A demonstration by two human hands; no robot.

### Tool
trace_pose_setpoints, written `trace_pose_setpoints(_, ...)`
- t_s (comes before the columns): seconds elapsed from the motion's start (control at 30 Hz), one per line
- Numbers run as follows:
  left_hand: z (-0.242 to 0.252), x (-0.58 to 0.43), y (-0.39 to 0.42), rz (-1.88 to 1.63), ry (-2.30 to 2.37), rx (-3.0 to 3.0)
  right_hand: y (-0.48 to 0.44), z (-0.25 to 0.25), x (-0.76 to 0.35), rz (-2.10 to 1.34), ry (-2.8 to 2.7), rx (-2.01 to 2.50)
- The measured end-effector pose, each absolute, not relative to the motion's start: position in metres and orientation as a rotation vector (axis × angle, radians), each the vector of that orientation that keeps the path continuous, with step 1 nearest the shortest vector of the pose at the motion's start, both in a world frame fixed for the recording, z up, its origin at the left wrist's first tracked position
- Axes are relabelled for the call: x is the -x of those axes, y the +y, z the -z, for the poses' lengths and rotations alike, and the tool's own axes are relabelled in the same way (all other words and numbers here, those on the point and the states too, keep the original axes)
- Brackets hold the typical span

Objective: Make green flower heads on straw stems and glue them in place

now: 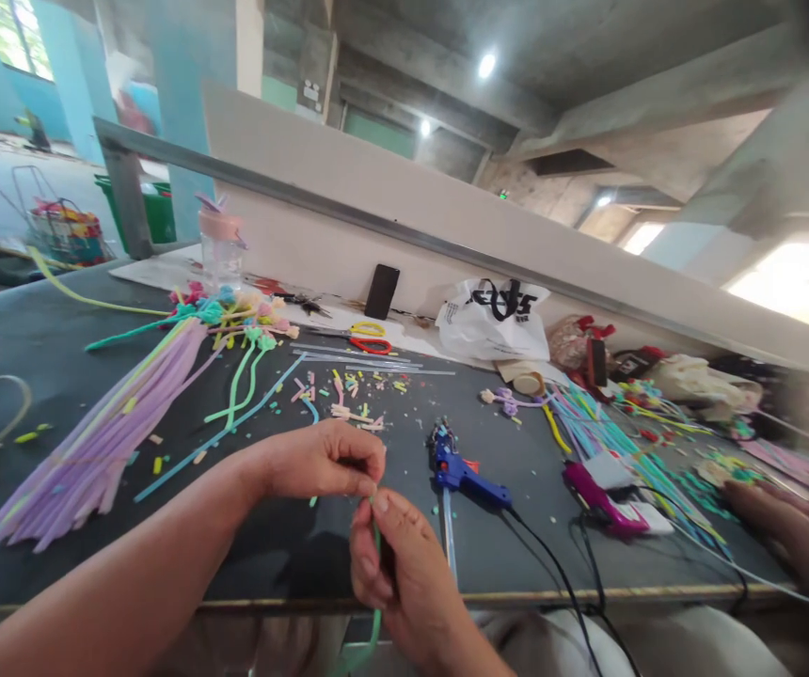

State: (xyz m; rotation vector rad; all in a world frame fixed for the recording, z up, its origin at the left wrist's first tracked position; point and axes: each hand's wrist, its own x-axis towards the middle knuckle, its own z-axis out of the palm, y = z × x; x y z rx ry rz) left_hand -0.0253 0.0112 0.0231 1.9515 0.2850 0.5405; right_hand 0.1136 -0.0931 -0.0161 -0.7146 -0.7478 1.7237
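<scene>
My left hand point(326, 461) and my right hand point(397, 555) meet above the table's front edge, fingertips close together. A green fuzzy stem point(377, 621) runs down from between the fingers of my right hand. The fingertips of my left hand pinch at its upper end, where the exact grip is too small to tell. To the right of my hands lies a blue glue gun point(471, 480) with a clear glue stick point(448, 536) beneath it. Cut bits of stem point(355, 414) are scattered behind my hands.
Purple stems point(108, 432) lie at left. Scissors point(369, 337), a black phone point(382, 291) and a white bag point(495, 320) stand or lie toward the back. A magenta glue gun point(606, 498) with cables is at right, near another person's hand point(785, 517).
</scene>
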Motion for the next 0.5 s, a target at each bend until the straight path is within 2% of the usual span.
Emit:
trace_pose_setpoints(0.2, -0.019, 0.022, 0.013, -0.849, 0.461, -1.388, -0.092, 0.018, -0.119, -1.706, -0.761, 0.690)
trace_pose_setpoints(0.37, -0.009, 0.007, 0.002, -0.742, 0.462, -1.310, -0.086, 0.016, -0.118, -1.576, -0.713, 0.730)
trace_pose_setpoints(0.5, -0.015, -0.004, -0.011, -0.826, 0.514, -1.086, -0.081, 0.020, -0.114, -1.529, -0.730, 0.799)
